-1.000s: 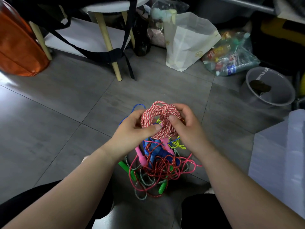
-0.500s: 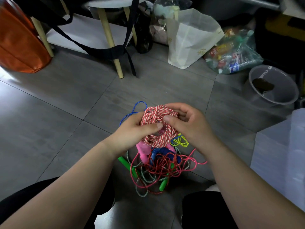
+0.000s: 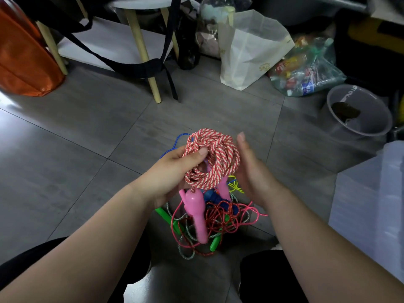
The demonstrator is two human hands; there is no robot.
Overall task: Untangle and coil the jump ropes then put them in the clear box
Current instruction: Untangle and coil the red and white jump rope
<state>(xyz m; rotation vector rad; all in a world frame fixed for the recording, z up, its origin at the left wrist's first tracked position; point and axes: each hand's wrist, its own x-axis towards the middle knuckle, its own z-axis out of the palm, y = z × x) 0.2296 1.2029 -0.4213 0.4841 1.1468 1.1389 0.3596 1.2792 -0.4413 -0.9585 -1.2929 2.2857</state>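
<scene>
The red-white coil (image 3: 213,158) is in mid-frame above the floor (image 3: 87,149). The left grip (image 3: 175,173) holds it alone, thumb pressed over the strands and fingers curled behind them. The right grip (image 3: 251,171) is spread flat, fingers straight, just beside the coil's right edge; I cannot tell whether it touches the rope.

The coil looks only loosely wrapped, so with one thumb pinning it the loops could slip and spring apart. Two pink handles (image 3: 195,213) hang below it, right over the tangle (image 3: 218,221) of other ropes on the floor. If they dip, they may snag in those thin cords and drag them up, or tug the coil open.

The clear box is not plainly in view; a pale box-like thing (image 3: 371,204) at the right edge may be it. A long one-handed reach there could shed loops on the way.
</scene>
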